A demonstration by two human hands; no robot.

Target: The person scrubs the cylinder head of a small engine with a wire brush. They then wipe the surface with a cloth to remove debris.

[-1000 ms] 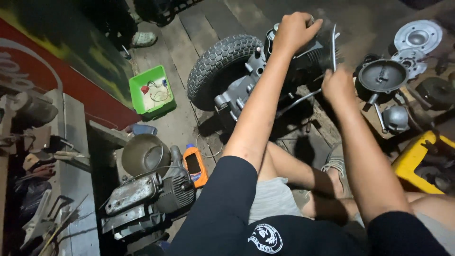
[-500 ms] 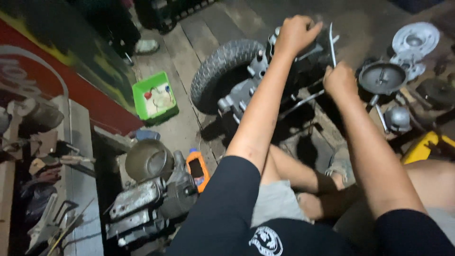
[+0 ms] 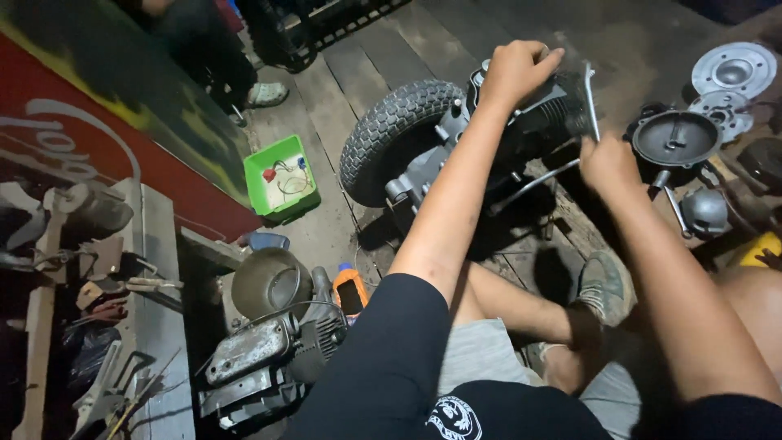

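Engine block (image 3: pixel 542 114) sits under left hand (image 3: pixel 515 72), beside right hand (image 3: pixel 607 163).

Dim light falls on a worn plank floor (image 3: pixel 358 73). At the left stands a red and yellow painted panel (image 3: pixel 98 122), with a cluttered grey wooden shelf (image 3: pixel 159 326) below it.

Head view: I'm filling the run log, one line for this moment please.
left hand: gripping engine top | right hand: holding metal rod | tyre: beside engine
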